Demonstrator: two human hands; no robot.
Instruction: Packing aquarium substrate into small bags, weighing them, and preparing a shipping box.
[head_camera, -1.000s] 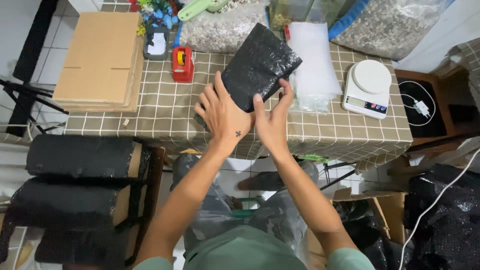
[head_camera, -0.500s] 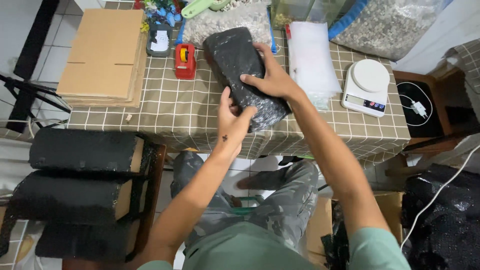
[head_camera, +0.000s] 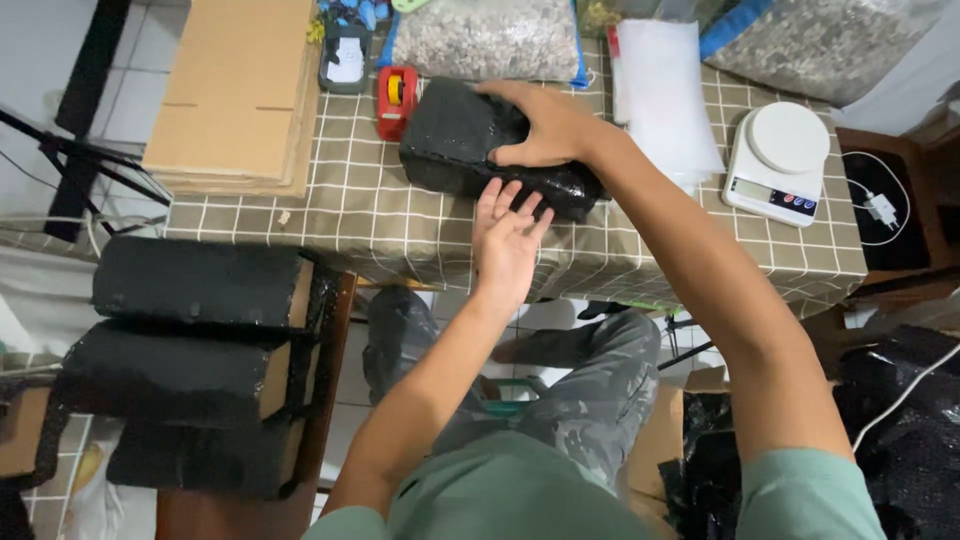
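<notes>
Checkered olive cloth covers the tabletop (head_camera: 300, 215), thin white grid lines on it, a bit wrinkled at the front edge. Middle of the frame sits a black parcel (head_camera: 455, 140), blocky, wrapped in glossy crinkled plastic. Right hand (head_camera: 545, 125) lies over its top, grip closed around the upper edge. Left hand (head_camera: 508, 235) is flat and open with fingers spread, tips touching the parcel's near side, holding nothing. Upper left has a stack of flat brown cardboard (head_camera: 235, 95), a small red tape dispenser (head_camera: 396, 100) just beside the parcel, and a round white kitchen scale (head_camera: 780, 160) at right. Three more black wrapped boxes (head_camera: 190, 360) are stacked lower left
</notes>
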